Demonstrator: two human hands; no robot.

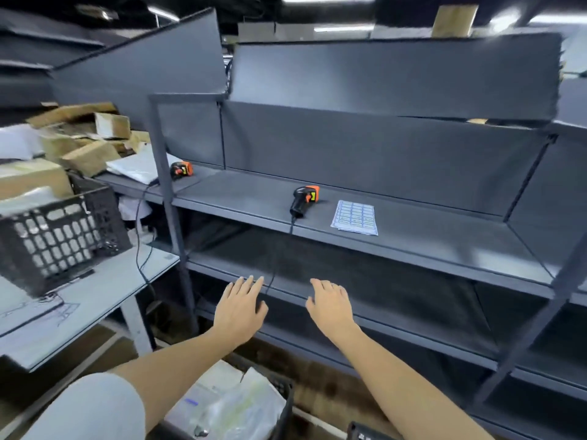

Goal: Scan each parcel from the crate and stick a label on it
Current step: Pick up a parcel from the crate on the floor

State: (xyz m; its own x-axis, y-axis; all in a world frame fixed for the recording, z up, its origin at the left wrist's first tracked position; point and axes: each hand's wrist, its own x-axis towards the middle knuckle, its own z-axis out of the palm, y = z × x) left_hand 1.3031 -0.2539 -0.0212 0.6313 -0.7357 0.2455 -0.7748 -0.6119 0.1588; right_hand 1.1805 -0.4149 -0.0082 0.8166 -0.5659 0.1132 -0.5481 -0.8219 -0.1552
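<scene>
The parcels point(228, 404), pale plastic mailers, lay in a black crate point(286, 395) on the floor, just below the person's left forearm. Above it both hands were held out, palms down, in front of a lower shelf of the grey metal rack point(397, 258). The left hand point(241, 308) and the right hand point(330, 308) each had their fingers straight and slightly spread, holding nothing. On the shelf above, a black-and-orange barcode scanner point(303, 200) lay with its cable point(290, 223) hanging over the edge, and a label sheet point(354, 217) lay just beside it. Farther left sat a second scanner point(181, 169), another black crate point(60, 230) and a heap of cardboard boxes point(85, 138).
</scene>
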